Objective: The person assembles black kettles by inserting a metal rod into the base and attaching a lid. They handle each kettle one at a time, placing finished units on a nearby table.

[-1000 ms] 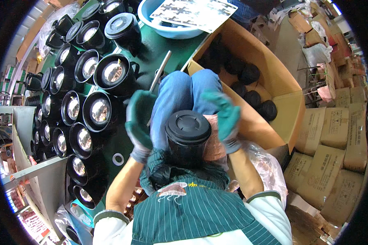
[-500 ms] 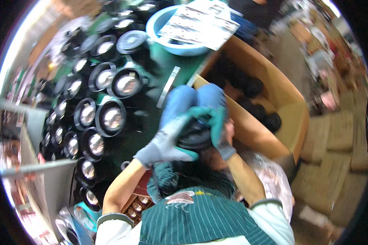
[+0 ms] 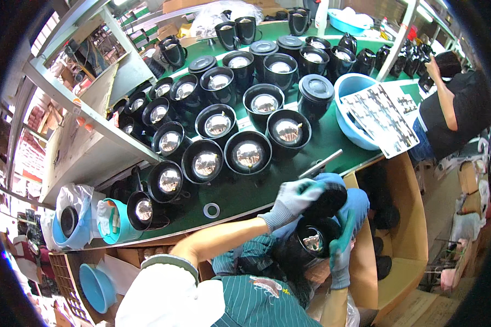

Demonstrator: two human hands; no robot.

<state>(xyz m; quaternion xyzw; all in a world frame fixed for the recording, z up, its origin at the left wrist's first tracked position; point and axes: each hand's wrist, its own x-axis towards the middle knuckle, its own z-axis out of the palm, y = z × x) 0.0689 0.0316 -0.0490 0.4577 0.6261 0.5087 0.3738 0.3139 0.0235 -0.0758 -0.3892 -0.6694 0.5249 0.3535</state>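
My left hand (image 3: 297,203), in a grey and green work glove, grips a black round lid (image 3: 331,197) above my lap. Just below the lid is a black mug (image 3: 312,240) with a shiny, mirror-like inside, its open mouth facing up. My right hand (image 3: 342,240), gloved the same way, is closed round the mug's right side. Lid and mug are apart, and the mug's lower part is hidden. On the green table (image 3: 240,193) ahead stand several black mugs (image 3: 249,153) with shiny insides; a few others wear lids (image 3: 316,87).
A cardboard box (image 3: 401,272) with black pieces stands at my right. Sheets of labels (image 3: 381,117) lie over a blue basin (image 3: 354,131). A white ring (image 3: 211,210) and a metal strip (image 3: 322,163) rest near the table edge. Another person's arm (image 3: 447,103) reaches in at far right.
Earlier both hands were cupped round a black round thing over my lap. Now my left hand holds the lid away from the open mug. The view has turned, showing more of the table.
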